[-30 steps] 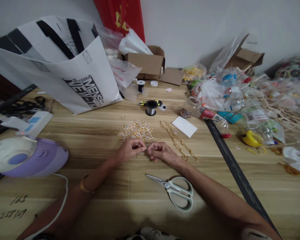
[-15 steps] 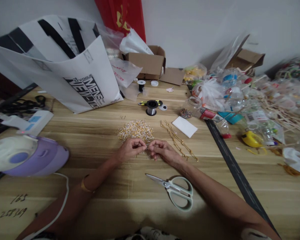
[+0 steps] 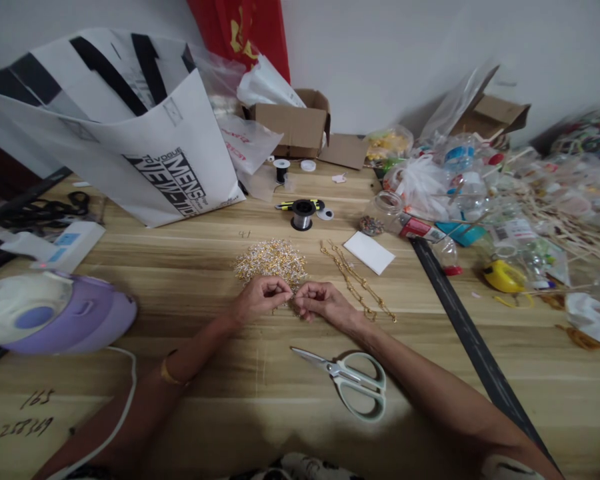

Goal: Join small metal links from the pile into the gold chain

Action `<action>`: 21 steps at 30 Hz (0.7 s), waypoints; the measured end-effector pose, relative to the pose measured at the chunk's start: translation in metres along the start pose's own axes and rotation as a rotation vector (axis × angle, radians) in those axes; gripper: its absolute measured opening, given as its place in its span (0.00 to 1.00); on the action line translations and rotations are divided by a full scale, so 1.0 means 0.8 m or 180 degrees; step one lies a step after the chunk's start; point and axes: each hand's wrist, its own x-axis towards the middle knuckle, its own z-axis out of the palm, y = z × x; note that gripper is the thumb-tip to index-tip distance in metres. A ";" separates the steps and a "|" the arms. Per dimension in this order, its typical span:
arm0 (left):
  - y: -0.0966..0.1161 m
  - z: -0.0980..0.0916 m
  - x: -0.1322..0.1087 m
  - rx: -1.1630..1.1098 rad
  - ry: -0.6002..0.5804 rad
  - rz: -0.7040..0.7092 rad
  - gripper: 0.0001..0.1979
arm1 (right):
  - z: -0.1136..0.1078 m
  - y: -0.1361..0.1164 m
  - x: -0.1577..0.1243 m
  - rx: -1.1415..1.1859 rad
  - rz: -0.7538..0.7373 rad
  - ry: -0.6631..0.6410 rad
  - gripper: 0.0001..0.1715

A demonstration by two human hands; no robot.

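My left hand (image 3: 267, 293) and my right hand (image 3: 323, 300) meet fingertip to fingertip at the near edge of a pile of small gold and silver beads or findings (image 3: 270, 259). Both are pinched closed; whatever lies between the fingers is too small to make out. Just right of my right hand, gold chains (image 3: 353, 280) with small beads along them lie stretched on the table. Scissors (image 3: 350, 380) with pale green handles rest in front of my right forearm, blades pointing left.
Behind the pile stand a spool of silver wire (image 3: 302, 215) and a jar of beads (image 3: 380, 213). A white card (image 3: 369, 253) lies beside the chains. At left are a purple-and-white appliance (image 3: 80, 310) and a large paper bag (image 3: 180, 153). Plastic bottles (image 3: 460, 167) clutter the right.
My right hand's fingers have curled in slightly, with the lower fingers drawn up. My left hand keeps its pinch, and the objects on the table have not moved.
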 end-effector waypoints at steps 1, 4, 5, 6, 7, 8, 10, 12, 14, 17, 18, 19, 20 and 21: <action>0.001 0.000 0.000 -0.0026 -0.0008 -0.0027 0.10 | 0.000 0.000 0.000 -0.0020 0.0010 -0.0003 0.17; 0.005 0.000 -0.001 -0.0162 -0.0026 -0.0118 0.10 | 0.000 0.002 0.001 -0.0040 0.0033 -0.0002 0.17; 0.005 0.000 -0.001 -0.0207 -0.0031 -0.0135 0.10 | 0.000 0.003 0.001 -0.0038 0.0036 -0.0003 0.17; 0.006 0.000 -0.001 -0.0244 -0.0040 -0.0151 0.10 | -0.001 0.003 0.001 -0.0038 0.0035 -0.0007 0.16; 0.006 0.000 -0.001 -0.0269 -0.0050 -0.0170 0.10 | -0.001 0.004 0.001 -0.0037 0.0036 -0.0014 0.16; 0.006 0.000 -0.001 -0.0281 -0.0063 -0.0189 0.10 | -0.001 0.004 0.002 -0.0034 0.0040 -0.0019 0.16; 0.007 0.001 -0.002 -0.0278 -0.0076 -0.0200 0.10 | -0.001 0.003 0.002 -0.0020 0.0058 -0.0028 0.17; 0.007 0.002 -0.002 -0.0229 -0.0061 -0.0144 0.11 | 0.000 0.002 0.002 0.0007 0.0090 -0.0037 0.17; 0.007 0.003 -0.003 -0.0147 -0.0050 -0.0069 0.10 | 0.000 0.001 0.002 0.0039 0.0131 -0.0045 0.18; 0.007 0.004 -0.003 -0.0038 -0.0080 -0.0030 0.10 | 0.000 0.002 0.002 0.0116 0.0189 -0.0054 0.18; 0.007 0.004 -0.003 -0.0024 -0.0081 -0.0020 0.10 | 0.000 0.002 0.003 0.0147 0.0200 -0.0056 0.18; 0.007 0.004 -0.003 -0.0015 -0.0078 -0.0014 0.10 | 0.000 0.002 0.003 0.0177 0.0206 -0.0054 0.17; 0.007 0.004 -0.003 -0.0005 -0.0068 -0.0009 0.10 | -0.001 0.002 0.003 0.0207 0.0208 -0.0050 0.17; 0.007 0.004 -0.003 0.0002 -0.0044 0.0001 0.09 | -0.001 0.002 0.003 0.0233 0.0210 -0.0047 0.17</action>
